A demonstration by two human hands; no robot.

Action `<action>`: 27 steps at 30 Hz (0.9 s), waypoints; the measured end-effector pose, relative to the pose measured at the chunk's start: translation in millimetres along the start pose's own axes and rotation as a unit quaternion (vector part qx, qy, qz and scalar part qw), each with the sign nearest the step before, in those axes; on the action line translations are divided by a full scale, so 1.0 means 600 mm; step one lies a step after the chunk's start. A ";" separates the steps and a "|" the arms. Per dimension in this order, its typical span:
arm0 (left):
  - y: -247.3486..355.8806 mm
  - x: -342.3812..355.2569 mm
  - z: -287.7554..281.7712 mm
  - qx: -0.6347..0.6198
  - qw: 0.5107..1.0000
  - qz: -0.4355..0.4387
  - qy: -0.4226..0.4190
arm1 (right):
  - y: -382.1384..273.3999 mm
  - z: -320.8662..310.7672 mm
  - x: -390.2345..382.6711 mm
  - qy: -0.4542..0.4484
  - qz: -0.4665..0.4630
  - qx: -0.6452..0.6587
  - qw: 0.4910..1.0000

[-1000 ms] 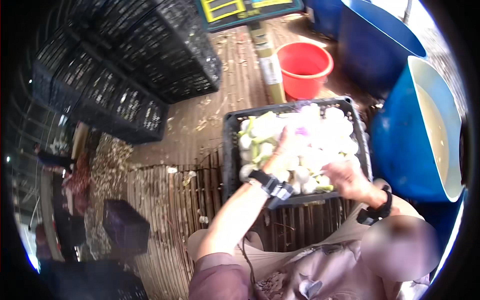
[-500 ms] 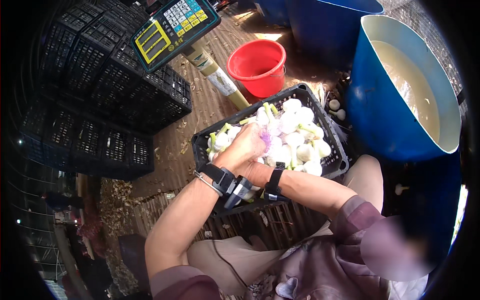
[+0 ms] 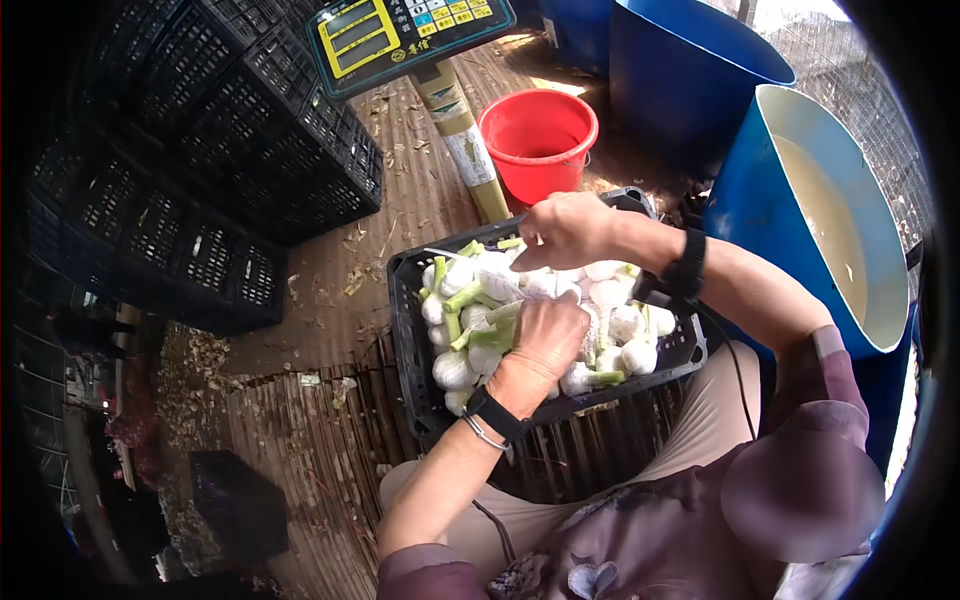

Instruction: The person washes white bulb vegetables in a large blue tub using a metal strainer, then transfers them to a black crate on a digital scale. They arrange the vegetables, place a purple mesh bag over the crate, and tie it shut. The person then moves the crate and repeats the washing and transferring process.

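Note:
A black plastic crate (image 3: 408, 345) stands in front of me, filled with white garlic bulbs (image 3: 455, 370) that keep short green stems. My left hand (image 3: 548, 338) is down among the bulbs near the crate's middle, back upward and fingers curled; what they grip is hidden. Above the crate's far side my right hand (image 3: 572, 232) is raised, its fingers pinched together. Whatever is between them is too small to make out. Thin, pale, see-through material (image 3: 497, 278) lies over bulbs between the hands; I cannot tell its kind.
Beyond the crate stand a red bucket (image 3: 537, 140) and a scale's post (image 3: 465, 150) with its display (image 3: 360, 40). Stacked black crates (image 3: 230, 120) rise at left. A blue tub (image 3: 740, 190) of cloudy water is at right, a darker blue tub (image 3: 680, 80) behind it.
My hands, close together over the bulbs before, have come apart. The right one rose toward the crate's far side; the left moved nearer me. Purple material at the fingers is out of sight.

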State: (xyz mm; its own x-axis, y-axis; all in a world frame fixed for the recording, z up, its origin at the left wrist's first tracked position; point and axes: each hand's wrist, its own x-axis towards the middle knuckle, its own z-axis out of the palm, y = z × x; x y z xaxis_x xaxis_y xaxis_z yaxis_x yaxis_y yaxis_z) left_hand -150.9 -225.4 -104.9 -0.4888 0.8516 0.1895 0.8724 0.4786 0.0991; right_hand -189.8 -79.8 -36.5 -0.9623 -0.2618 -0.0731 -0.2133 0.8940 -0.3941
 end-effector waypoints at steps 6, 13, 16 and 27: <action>-0.010 -0.016 0.024 0.026 0.996 0.028 0.077 | 0.006 0.071 0.092 -0.162 0.048 0.434 0.885; -0.041 -0.004 0.018 -0.306 0.934 0.002 0.184 | 0.074 0.079 0.054 -0.031 0.188 0.681 0.707; -0.060 -0.010 0.038 -0.619 0.769 -0.113 0.115 | 0.107 0.080 -0.029 0.051 0.196 0.716 0.668; -0.080 0.023 -0.046 -0.646 0.701 -0.269 -0.138 | -0.089 0.222 -0.129 0.112 -0.336 -0.059 0.933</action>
State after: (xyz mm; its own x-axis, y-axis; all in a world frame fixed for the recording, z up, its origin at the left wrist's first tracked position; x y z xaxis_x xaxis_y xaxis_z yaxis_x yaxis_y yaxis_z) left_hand -199.3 -242.7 -79.9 -0.5761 0.7168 -0.3928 -0.2485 0.3042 0.9196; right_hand -81.7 -155.9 -131.9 -0.6129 -0.7072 0.3525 -0.7857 0.5926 -0.1774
